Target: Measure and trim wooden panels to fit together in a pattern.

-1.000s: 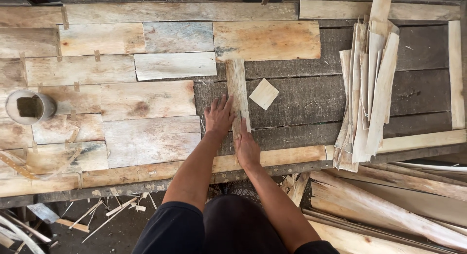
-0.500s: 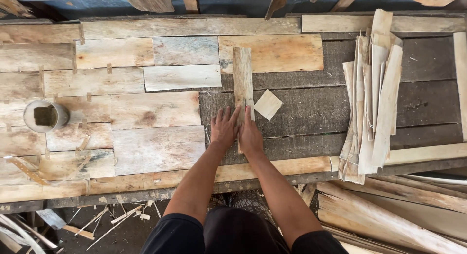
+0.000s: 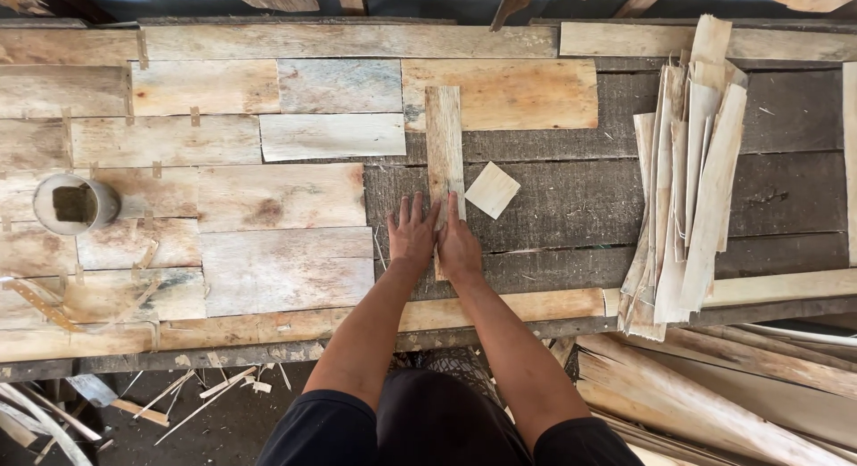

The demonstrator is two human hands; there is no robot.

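Hands are both flat on a narrow veneer strip [image 3: 444,149] that runs up and down the middle of the frame, on the dark workbench [image 3: 571,203]. My left hand [image 3: 411,234] has fingers spread and pressed on the strip's lower left edge, my right hand [image 3: 458,243] lies palm down on its lower end, so nothing is pinched or gripped. A small square veneer piece [image 3: 492,189] lies just right of my fingertips. A stack of veneer strips [image 3: 687,180] is further right, and a round tin [image 3: 75,203] is at the left.
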